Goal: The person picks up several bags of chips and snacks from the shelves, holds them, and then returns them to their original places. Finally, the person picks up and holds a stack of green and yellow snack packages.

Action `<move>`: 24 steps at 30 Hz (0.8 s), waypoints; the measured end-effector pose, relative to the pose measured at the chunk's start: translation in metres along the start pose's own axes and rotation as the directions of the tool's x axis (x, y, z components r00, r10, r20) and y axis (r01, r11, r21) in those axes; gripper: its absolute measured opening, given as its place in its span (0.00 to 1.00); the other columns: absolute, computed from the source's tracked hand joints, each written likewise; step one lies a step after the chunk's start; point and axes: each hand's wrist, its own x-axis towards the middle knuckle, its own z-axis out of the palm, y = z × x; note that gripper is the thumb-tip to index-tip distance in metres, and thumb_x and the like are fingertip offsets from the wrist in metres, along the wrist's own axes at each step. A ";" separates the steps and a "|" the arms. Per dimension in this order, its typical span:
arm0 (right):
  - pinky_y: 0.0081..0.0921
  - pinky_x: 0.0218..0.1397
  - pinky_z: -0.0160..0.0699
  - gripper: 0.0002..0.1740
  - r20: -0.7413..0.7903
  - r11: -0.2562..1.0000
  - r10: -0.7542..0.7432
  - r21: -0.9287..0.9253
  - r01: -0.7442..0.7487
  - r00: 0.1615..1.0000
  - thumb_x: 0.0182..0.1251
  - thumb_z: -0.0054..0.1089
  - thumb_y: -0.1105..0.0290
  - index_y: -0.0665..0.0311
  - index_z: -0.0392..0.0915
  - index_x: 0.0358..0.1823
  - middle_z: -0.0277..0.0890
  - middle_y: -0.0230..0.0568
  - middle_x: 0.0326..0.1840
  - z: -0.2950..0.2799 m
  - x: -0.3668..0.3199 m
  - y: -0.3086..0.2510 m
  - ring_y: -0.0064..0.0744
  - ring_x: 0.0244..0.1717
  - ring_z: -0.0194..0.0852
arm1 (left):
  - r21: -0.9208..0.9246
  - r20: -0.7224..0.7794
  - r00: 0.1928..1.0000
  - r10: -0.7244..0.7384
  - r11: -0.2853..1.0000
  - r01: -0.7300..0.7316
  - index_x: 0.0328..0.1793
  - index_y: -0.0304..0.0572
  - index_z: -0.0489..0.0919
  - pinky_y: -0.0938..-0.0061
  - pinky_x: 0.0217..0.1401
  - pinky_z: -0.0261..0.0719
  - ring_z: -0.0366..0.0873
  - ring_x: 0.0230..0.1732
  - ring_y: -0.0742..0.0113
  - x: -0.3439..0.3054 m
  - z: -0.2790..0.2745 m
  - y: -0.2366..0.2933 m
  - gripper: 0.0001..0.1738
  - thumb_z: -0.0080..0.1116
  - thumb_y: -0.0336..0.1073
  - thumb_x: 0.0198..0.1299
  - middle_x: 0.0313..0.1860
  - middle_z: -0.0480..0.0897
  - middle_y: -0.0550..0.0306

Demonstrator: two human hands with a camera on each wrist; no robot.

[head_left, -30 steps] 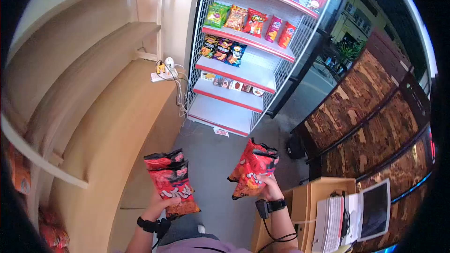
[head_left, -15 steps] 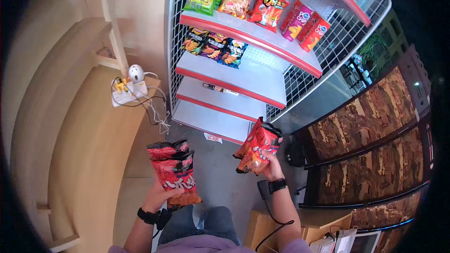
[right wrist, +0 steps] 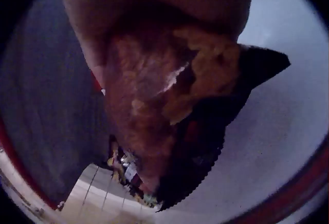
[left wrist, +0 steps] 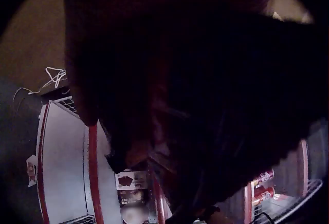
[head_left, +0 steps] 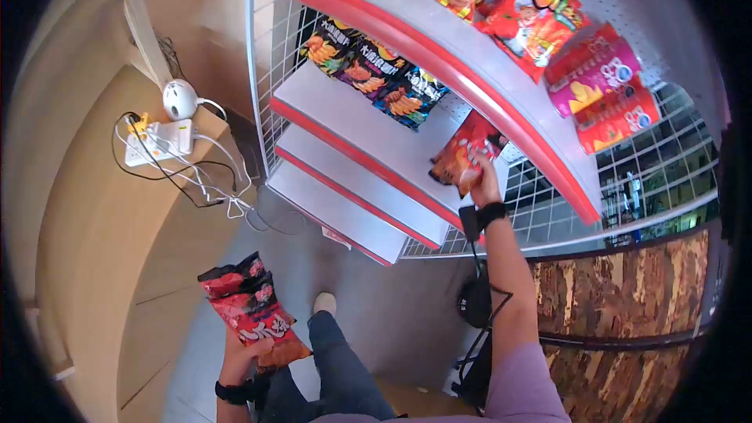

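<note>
My right hand (head_left: 485,180) grips a red snack bag (head_left: 467,152) at the right part of the shelf level that holds dark chip bags (head_left: 366,67). In the right wrist view the red and black bag (right wrist: 149,90) hangs under the hand (right wrist: 164,3), over a pale surface. Low at the left, my left hand (head_left: 241,356) holds red and black snack bags (head_left: 252,315), at least two overlapping, thumb across the front. The left wrist view is mostly filled by a dark bag (left wrist: 221,100), its details too dim to tell.
Above, a red-edged shelf (head_left: 439,47) bears green, orange and red bags and canisters (head_left: 597,82). Wire mesh (head_left: 674,164) sides the rack. A power strip (head_left: 160,141) with tangled cables lies on the wooden counter (head_left: 86,188). A black bag (head_left: 475,302) sits on the floor.
The view has moved closer to the rack. My right hand has reached forward with its bag, from above the floor to the shelf level. The left hand still holds its bags, low at the left.
</note>
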 end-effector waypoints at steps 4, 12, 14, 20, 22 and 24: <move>0.35 0.56 0.73 0.20 -0.038 0.999 -0.024 0.029 0.025 0.999 0.57 0.65 0.62 0.59 0.74 0.49 0.77 0.34 0.47 -0.001 0.070 -0.002 0.35 0.52 0.76 | -0.020 -0.017 0.997 -0.078 0.997 0.077 0.69 0.39 0.54 0.63 0.65 0.71 0.73 0.60 0.58 0.018 0.006 -0.036 0.53 0.75 0.29 0.36 0.60 0.71 0.51; 0.32 0.58 0.68 0.21 0.018 0.996 -0.089 0.022 0.088 0.996 0.58 0.65 0.61 0.57 0.74 0.52 0.75 0.31 0.50 -0.008 0.136 0.019 0.30 0.54 0.72 | 0.056 -0.129 0.988 -0.086 0.994 0.094 0.68 0.39 0.53 0.63 0.63 0.72 0.73 0.59 0.58 0.040 0.008 -0.064 0.52 0.74 0.25 0.36 0.59 0.72 0.50; 0.33 0.60 0.68 0.23 0.021 0.988 -0.143 -0.063 0.144 0.990 0.59 0.66 0.61 0.57 0.73 0.54 0.75 0.31 0.51 -0.010 0.144 0.025 0.30 0.55 0.71 | 0.049 -0.117 0.990 -0.078 0.995 0.084 0.68 0.38 0.53 0.63 0.62 0.73 0.74 0.58 0.58 0.040 0.015 -0.061 0.52 0.73 0.25 0.37 0.59 0.72 0.50; 0.31 0.70 0.53 0.59 -0.067 0.855 -0.360 -0.423 0.300 0.930 0.56 0.69 0.51 0.63 0.35 0.76 0.58 0.44 0.66 -0.007 0.138 0.032 0.33 0.63 0.61 | 0.008 -0.055 0.996 -0.067 0.998 0.067 0.68 0.38 0.52 0.62 0.62 0.74 0.75 0.57 0.57 0.058 0.045 -0.058 0.51 0.72 0.24 0.39 0.58 0.73 0.49; 0.33 0.71 0.51 0.60 -0.129 0.894 -0.336 -0.356 0.273 0.933 0.56 0.69 0.50 0.63 0.33 0.76 0.56 0.47 0.67 -0.004 0.128 0.029 0.34 0.66 0.58 | -0.016 -0.032 0.998 -0.060 0.998 0.060 0.69 0.38 0.52 0.62 0.62 0.73 0.75 0.57 0.57 0.067 0.053 -0.055 0.51 0.72 0.24 0.39 0.58 0.73 0.49; 0.36 0.73 0.46 0.59 -0.289 0.901 -0.378 -0.332 0.278 0.880 0.57 0.66 0.48 0.62 0.32 0.76 0.50 0.53 0.71 0.018 0.094 0.018 0.40 0.70 0.52 | 0.036 0.126 0.987 -0.102 0.994 0.098 0.69 0.38 0.52 0.64 0.65 0.69 0.72 0.60 0.60 0.082 0.056 -0.062 0.51 0.73 0.26 0.41 0.60 0.71 0.51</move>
